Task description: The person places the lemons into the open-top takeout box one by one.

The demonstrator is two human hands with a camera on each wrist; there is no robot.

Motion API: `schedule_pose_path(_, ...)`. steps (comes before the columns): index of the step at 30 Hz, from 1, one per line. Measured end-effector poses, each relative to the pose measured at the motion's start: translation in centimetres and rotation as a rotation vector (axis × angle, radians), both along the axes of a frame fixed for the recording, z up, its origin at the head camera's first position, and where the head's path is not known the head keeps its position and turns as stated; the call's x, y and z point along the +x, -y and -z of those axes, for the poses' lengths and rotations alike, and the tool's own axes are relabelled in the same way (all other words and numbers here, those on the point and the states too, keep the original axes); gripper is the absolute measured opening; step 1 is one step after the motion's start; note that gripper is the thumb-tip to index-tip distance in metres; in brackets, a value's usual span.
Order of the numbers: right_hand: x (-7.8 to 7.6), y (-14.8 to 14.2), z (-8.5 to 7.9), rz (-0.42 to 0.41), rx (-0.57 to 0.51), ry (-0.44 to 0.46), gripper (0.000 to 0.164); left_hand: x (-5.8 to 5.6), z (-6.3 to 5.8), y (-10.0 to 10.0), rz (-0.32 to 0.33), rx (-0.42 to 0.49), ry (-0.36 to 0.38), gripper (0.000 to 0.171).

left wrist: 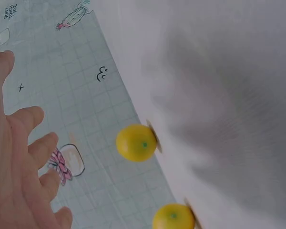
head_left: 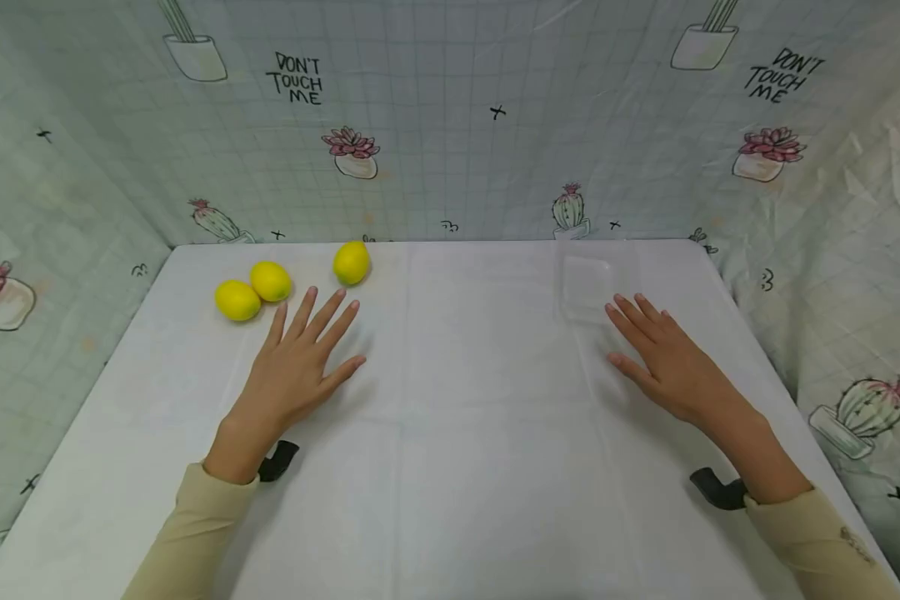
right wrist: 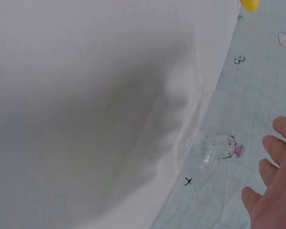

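Three yellow lemons are on the white table's far left part: one lemon (head_left: 237, 300) at the left, a second lemon (head_left: 271, 281) right beside it, and a third lemon (head_left: 352, 263) apart, near the back edge. My left hand (head_left: 288, 379) hovers just in front of them, fingers spread and straight, holding nothing. In the left wrist view, two lemons (left wrist: 136, 143) show beyond the fingertips. On the right, a clear plastic container (head_left: 588, 288) stands near the back edge. Close before it is my right hand (head_left: 667, 362), fingers extended, with nothing in it. The right wrist view shows the transparent container (right wrist: 200, 138) too.
A white cloth covers the table (head_left: 480, 467). Behind it and along both sides hangs a patterned curtain (head_left: 435, 117) with cactus drawings and lettering. Dark curved pieces (head_left: 279, 461) stick out at both wrists, by the beige sleeves (head_left: 195, 533).
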State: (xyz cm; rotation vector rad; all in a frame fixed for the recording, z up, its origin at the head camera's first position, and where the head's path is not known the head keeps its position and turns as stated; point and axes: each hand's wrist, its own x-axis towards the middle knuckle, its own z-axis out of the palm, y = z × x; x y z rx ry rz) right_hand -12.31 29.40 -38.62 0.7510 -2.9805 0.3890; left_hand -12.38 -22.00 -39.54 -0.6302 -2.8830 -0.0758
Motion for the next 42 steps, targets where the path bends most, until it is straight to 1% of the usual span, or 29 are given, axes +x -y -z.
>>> schedule_pose_path(6, -0.9, -0.7, -0.4, 0.028, -0.012, 0.021, 0.069, -0.7, -0.6, 0.0, 0.004, 0.011, 0.011, 0.077)
schedule_pose_path(14, -1.6, -1.2, -0.9, 0.045, -0.037, 0.049, 0.069, -2.0, -1.0, -0.1, 0.006, 0.011, 0.035, 0.075)
schedule_pose_path(19, -2.2, -1.5, -1.2, 0.081, -0.073, 0.070, 0.068, -3.1, -1.3, -0.1, -0.002, 0.013, 0.041, 0.075)
schedule_pose_path(27, -3.1, -2.0, -1.6, 0.133, -0.068, 0.118, 0.066, -4.8, -1.7, -0.2, 0.012, 0.015, 0.044, 0.074)
schedule_pose_path(31, -3.8, -2.4, -1.7, 0.145, -0.068, 0.107, 0.065, -5.7, -2.2, -0.7, 0.027, 0.029, 0.052, 0.073)
schedule_pose_path(35, -4.6, -2.7, -1.6, 0.144, -0.085, 0.080, 0.063, -6.4, -2.8, -1.1, 0.039, 0.046, 0.069, 0.073)
schedule_pose_path(42, -6.5, -3.2, -1.5, 0.164, -0.133, 0.052, 0.060, -7.6, -3.4, -1.2, 0.028, 0.055, 0.072, 0.071)
